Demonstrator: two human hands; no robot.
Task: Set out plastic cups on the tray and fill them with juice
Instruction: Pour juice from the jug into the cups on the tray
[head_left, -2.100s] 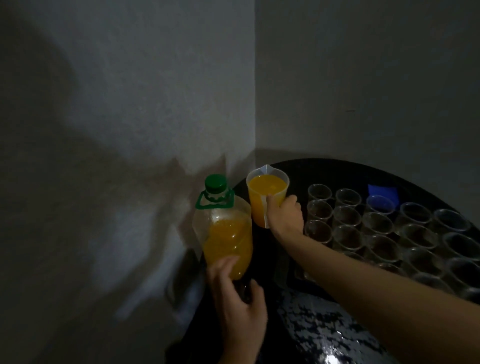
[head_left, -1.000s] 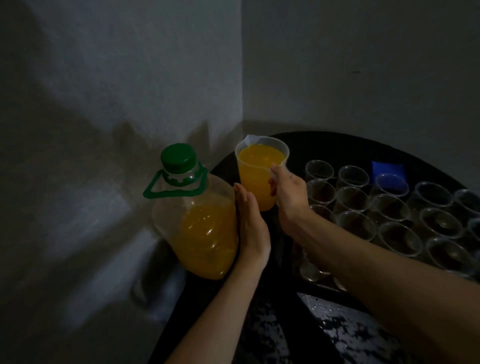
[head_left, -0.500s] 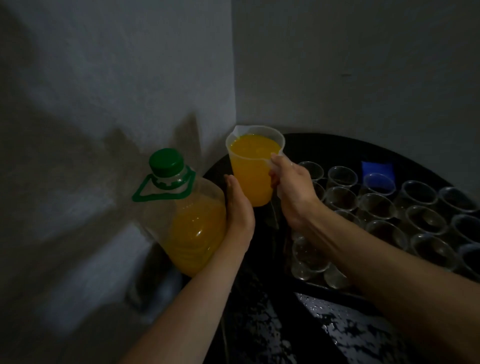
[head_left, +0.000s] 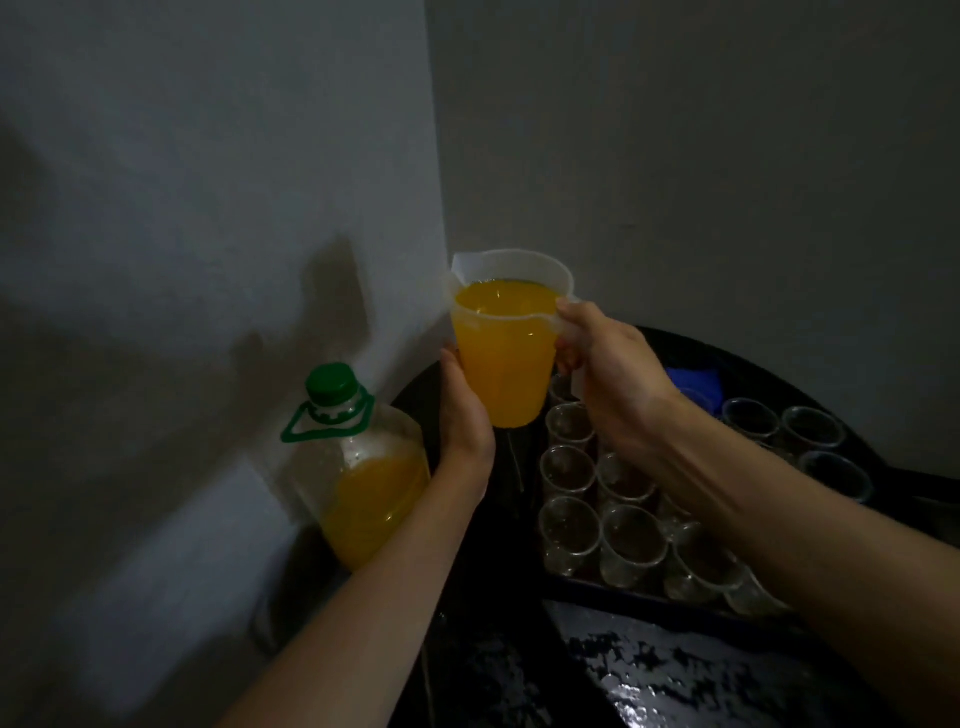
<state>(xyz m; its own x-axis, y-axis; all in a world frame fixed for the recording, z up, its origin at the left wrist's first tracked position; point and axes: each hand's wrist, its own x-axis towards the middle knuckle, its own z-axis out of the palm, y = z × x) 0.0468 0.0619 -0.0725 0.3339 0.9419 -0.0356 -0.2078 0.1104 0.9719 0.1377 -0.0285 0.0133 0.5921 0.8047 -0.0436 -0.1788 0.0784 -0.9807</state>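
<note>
- A clear measuring jug (head_left: 501, 364) is held up in the air, upright, in front of the corner where two walls (head_left: 208, 182) meet
- The jug is filled nearly to the rim with orange juice (head_left: 506, 299); the spout is turned to 10 o'clock
- The handle of the jug, at 3 o'clock of its body, is gripped by the right hand (head_left: 613, 384); the fingers are curled round the handle and the thumb (head_left: 569, 314) is laid on top, just beside the rim
- The left hand (head_left: 465, 410) is placed against the lower side of the jug at 8 o'clock; its fingers (head_left: 451, 371) are kept straight and flat on the wall of the jug, not curled round it
- So the jug is found between the two hands, with its bottom free
- A big plastic bottle (head_left: 363, 483), about half full of juice and closed by a green cap (head_left: 330, 384), is seen at 7 o'clock from the jug, partly hidden behind the left forearm
- Many clear cups (head_left: 569, 470) are set in rows on a dark tray (head_left: 613, 596) at 5 o'clock from the jug, under the right forearm; no juice can be seen in them
- A blue object (head_left: 693, 376) lies at 3 o'clock from the jug, behind the cups; what it is cannot be told
- The tray rests on a dark round table (head_left: 675, 675) with a shiny patterned top
</note>
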